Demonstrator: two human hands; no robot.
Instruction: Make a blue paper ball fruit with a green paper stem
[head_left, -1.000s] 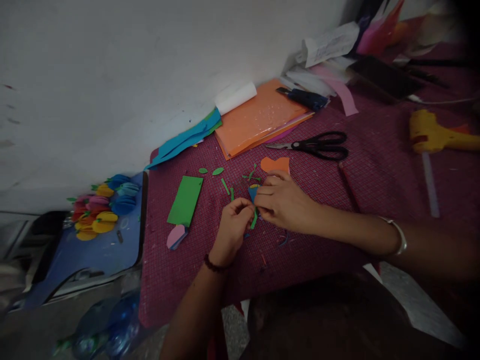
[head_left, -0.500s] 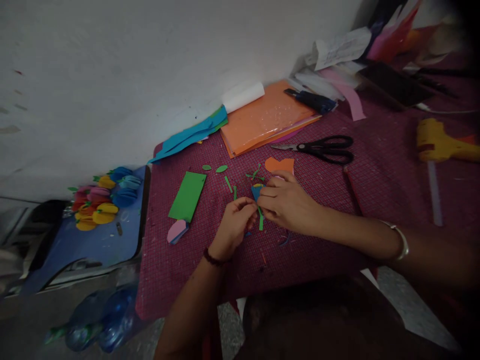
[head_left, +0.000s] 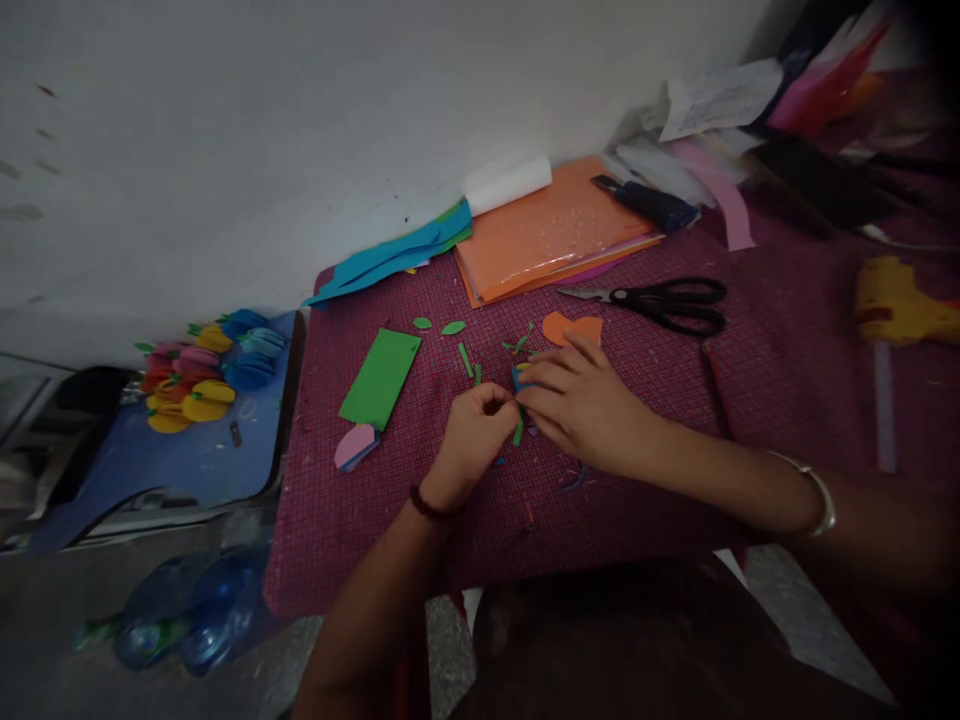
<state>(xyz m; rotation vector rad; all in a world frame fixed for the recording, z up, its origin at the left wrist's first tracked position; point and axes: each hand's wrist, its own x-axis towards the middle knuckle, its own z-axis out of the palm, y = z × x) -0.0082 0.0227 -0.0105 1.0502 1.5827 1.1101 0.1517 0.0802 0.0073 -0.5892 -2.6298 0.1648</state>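
Both my hands meet over the maroon checked tablecloth (head_left: 360, 520). My left hand (head_left: 469, 445) is closed in a pinch, its fingertips at a thin green paper strip (head_left: 518, 428). My right hand (head_left: 581, 400) is curled beside it, fingers pressed on a small blue paper piece (head_left: 519, 375) with a bit of yellow on it. The strip hangs down between the two hands. An orange paper cut-out (head_left: 570, 326) lies just beyond my right hand.
A green paper rectangle (head_left: 380, 377), green leaf cut-outs (head_left: 453, 327) and a pink folded piece (head_left: 355, 446) lie left. Black scissors (head_left: 660, 300), orange sheets (head_left: 551, 235) and a yellow glue gun (head_left: 896, 305) sit farther back. Coloured paper balls (head_left: 199, 370) rest on a blue chair.
The hands stay together on the blue piece and green strip, with only small finger shifts. The camera has drifted, so everything sits slightly right and higher in the picture.
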